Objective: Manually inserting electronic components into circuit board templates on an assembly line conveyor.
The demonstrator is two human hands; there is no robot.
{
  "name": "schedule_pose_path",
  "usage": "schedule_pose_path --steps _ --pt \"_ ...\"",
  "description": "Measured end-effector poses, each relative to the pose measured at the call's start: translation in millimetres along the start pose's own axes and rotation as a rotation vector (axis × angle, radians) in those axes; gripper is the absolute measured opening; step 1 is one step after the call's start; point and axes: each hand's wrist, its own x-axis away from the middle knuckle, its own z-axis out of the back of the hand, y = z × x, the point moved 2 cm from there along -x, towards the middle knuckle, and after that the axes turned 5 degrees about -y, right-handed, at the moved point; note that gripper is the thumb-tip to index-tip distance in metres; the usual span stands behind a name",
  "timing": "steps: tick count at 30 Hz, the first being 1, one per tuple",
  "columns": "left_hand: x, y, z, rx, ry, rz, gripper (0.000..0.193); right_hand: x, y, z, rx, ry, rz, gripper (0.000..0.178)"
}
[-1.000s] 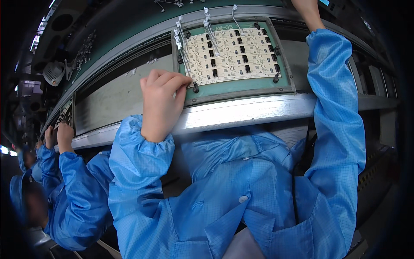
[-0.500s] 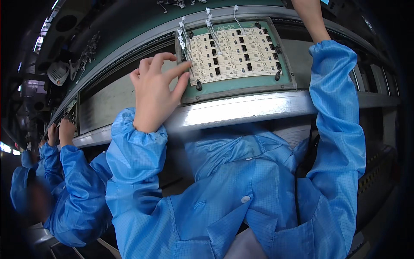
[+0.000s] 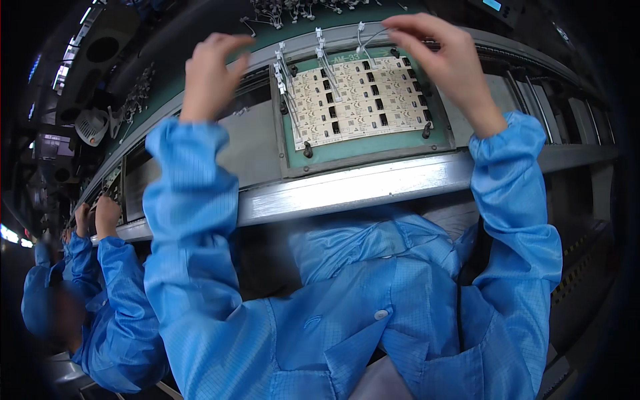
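A cream circuit board panel point(image 3: 360, 107) with black connectors lies on a green fixture plate point(image 3: 347, 152) in front of me. White-plugged wire leads point(image 3: 325, 57) rest on its left and upper parts, their plugs past the far edge. My right hand point(image 3: 453, 63) is over the panel's far right corner. Its thumb and forefinger pinch a thin wire lead point(image 3: 373, 39), whose white end hangs near the far edge. My left hand point(image 3: 217, 77) is raised left of the fixture, slightly blurred. Its thumb and fingers stand apart, with nothing visible between them.
A metal rail point(image 3: 347, 195) runs along the conveyor's near side. Beyond the far rail, a heap of wire leads point(image 3: 287, 12) lies on the green bench. Another pile point(image 3: 137, 93) lies farther left near a white device point(image 3: 91, 125). To the left, a co-worker in blue point(image 3: 123, 300) works at the line.
My left hand has left the panel's left edge and moved up and left. My right hand has come down from the far right edge, bringing a wire lead over the panel.
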Motion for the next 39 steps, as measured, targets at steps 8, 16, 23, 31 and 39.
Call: schedule_pose_path --steps 8,16,23,31,39 --pt "-62 -66 -78 -0.396 -0.221 0.181 0.029 26 -4 1 0.216 0.055 -0.402 0.025" --pt "-54 -66 -86 -0.556 -0.141 -0.012 0.023 28 7 -12 0.777 -0.282 -0.239 0.011" --pt "-57 -59 -77 -0.317 -0.183 -0.123 0.017 33 19 -13 0.733 -0.348 -0.27 0.008" --pt "-34 -40 -14 0.35 0.278 0.253 0.01 26 21 -18 0.583 -0.345 -0.239 0.008" --pt "-30 19 1 0.946 0.361 0.356 0.014 31 13 -5 0.788 -0.473 -0.25 0.012"
